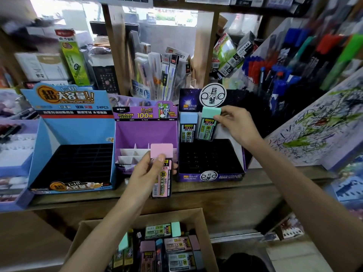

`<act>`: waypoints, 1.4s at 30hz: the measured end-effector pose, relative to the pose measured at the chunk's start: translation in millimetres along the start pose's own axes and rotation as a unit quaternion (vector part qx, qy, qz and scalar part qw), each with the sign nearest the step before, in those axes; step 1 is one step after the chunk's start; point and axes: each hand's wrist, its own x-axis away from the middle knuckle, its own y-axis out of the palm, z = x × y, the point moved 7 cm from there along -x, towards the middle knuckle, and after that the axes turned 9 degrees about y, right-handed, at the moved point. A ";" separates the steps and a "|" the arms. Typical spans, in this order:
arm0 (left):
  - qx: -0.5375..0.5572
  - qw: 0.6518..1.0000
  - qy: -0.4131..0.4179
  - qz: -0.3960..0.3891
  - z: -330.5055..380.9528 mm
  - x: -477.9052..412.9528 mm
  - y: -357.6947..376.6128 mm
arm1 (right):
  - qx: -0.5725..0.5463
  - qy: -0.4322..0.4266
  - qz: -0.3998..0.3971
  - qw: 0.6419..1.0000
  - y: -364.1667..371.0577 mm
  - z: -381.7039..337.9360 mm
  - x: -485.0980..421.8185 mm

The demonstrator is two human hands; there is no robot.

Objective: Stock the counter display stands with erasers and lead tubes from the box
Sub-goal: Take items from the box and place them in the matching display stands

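Below the table (216,195), the cardboard box (204,232) holds more stock. At the starry purple display stand (241,169), the right hand (237,122) pinches a mint-capped lead tube (208,124) upright beside a blue-capped tube (187,126), likely for slotting. The left hand (145,173) has its fingers wrapped round a pink-capped lead tube (162,173), apparently next.

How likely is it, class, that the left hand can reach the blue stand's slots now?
Likely yes: the left hand, holding a pink-capped tube, hovers just right of the blue stand, whose open front has nothing before it.

Three display stands (145,132) ahead; one box (204,228); three lead tubes (162,185) outside it (pink, green, blue).
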 end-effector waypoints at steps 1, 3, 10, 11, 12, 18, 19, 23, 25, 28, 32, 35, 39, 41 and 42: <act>0.002 1.000 -0.001 0.000 -0.8 0.3 -0.2 | 0.004 -0.008 -0.009 1.000 2.0 -1.0 -0.5; 0.006 1.000 -0.004 0.000 -2.1 0.6 0.7 | 0.006 -0.015 -0.023 1.000 3.5 -3.3 -1.5; 0.011 1.000 -0.006 -0.008 -1.9 0.1 4.4 | 0.002 -0.011 -0.039 0.999 5.2 -4.6 -5.3; 0.010 1.000 -0.005 -0.007 -1.4 -0.2 3.8 | 0.004 -0.009 -0.040 0.999 4.8 -4.2 -6.1; 0.008 1.000 -0.002 -0.005 -0.9 -0.7 3.4 | 0.006 -0.008 -0.043 0.999 4.4 -4.3 -6.9; -0.023 1.000 0.014 -0.001 2.2 -3.4 -0.3 | 0.001 -0.003 -0.054 0.999 1.9 -2.1 -8.9; -0.023 1.000 0.019 -0.002 3.7 -4.3 0.4 | 0.005 0.001 -0.057 0.998 2.5 -0.2 -8.7; -0.012 1.000 0.029 0.001 4.2 -8.6 5.8 | 0.003 0.029 -0.063 0.998 5.3 9.9 -8.1; -0.001 1.000 0.027 0.001 2.1 -10.4 10.3 | 0.005 0.043 -0.047 0.998 5.0 15.3 -9.8; 0.009 1.000 0.021 0.001 -0.3 -13.5 18.4 | 0.048 0.040 -0.027 0.998 8.9 17.3 -10.3; 0.010 1.000 0.020 -0.012 1.4 -19.0 33.6 | 0.082 0.093 -0.014 0.992 11.0 19.8 -13.9; 0.012 1.000 0.021 -0.015 2.5 -23.2 43.1 | 0.193 0.084 0.029 0.977 4.1 11.0 -0.8; 0.017 0.999 0.036 -0.023 7.6 -32.7 54.5 | 0.051 0.033 0.033 0.998 0.0 -12.1 40.1; 0.018 0.998 0.044 -0.033 11.9 -39.0 63.7 | -0.106 0.066 -0.056 0.991 10.8 -17.2 54.1; 0.017 0.998 0.046 -0.040 13.9 -42.2 69.1 | -0.137 0.070 -0.084 0.984 14.8 -19.7 58.4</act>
